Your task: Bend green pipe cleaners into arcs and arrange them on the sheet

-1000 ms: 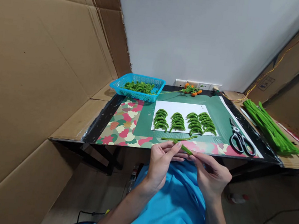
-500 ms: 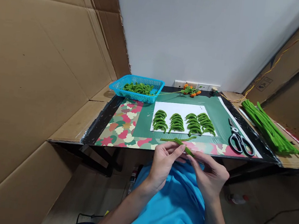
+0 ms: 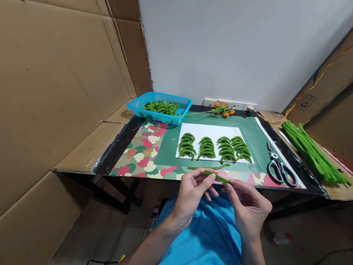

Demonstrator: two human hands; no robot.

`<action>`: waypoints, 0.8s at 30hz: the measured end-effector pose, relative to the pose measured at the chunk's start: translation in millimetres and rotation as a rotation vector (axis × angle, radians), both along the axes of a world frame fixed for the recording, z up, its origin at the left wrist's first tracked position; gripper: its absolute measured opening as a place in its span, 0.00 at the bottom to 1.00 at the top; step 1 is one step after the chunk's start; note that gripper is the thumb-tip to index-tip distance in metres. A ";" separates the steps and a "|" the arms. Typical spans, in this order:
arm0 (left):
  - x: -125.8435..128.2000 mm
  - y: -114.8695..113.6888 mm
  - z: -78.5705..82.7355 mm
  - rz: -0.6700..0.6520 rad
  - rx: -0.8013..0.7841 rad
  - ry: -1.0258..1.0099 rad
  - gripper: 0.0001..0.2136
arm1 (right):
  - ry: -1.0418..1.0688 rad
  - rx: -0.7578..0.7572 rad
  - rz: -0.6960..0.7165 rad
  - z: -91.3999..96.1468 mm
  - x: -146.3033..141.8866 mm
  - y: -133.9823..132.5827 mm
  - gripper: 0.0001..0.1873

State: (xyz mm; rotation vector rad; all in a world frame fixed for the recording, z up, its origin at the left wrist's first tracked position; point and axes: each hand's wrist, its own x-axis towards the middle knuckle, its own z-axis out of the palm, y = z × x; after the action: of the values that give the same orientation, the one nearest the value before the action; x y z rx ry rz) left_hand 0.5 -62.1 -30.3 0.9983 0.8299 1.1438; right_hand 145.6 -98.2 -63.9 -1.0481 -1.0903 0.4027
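Both of my hands pinch one short green pipe-cleaner piece (image 3: 216, 177) just in front of the table's near edge. My left hand (image 3: 192, 194) grips its left end between thumb and fingers. My right hand (image 3: 247, 205) grips its right end the same way. Another thin green piece (image 3: 208, 167) lies on the mat just beyond my hands. Further back, a white sheet (image 3: 214, 132) carries several rows of curved green pipe-cleaner pieces (image 3: 215, 147).
A blue basket (image 3: 159, 106) with green pieces stands at the back left. Black-handled scissors (image 3: 279, 166) lie on the right of the green mat (image 3: 258, 139). A bundle of long green pipe cleaners (image 3: 314, 153) rests at the far right. An orange-and-green flower sprig (image 3: 222, 109) lies by the wall. Cardboard panels flank the table.
My hands have kept their pinch on the green piece, which now lies flatter between them. The view has shifted slightly; nothing on the table has moved.
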 end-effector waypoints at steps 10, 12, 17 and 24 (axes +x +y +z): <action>4.8 -1.2 -0.9 -0.253 0.074 0.134 0.17 | 0.029 0.034 -0.048 -0.5 11.4 2.1 0.08; 7.3 -2.0 -4.4 -0.333 0.045 0.113 0.19 | 0.017 0.041 -0.021 -1.7 13.0 1.2 0.09; 8.3 -4.2 -11.2 -0.352 0.097 0.163 0.21 | -0.072 0.035 0.088 -3.0 12.2 0.7 0.11; -3.3 -9.7 -6.2 -0.174 0.250 0.331 0.22 | -0.454 0.009 -0.272 -5.4 83.4 -1.8 0.10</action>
State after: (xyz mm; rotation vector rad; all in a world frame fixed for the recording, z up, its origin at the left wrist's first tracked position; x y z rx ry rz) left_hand -2.7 -71.7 -36.6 1.4662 0.8529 0.9604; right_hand 229.0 -100.0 -69.4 -1.2961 -1.3224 -0.0664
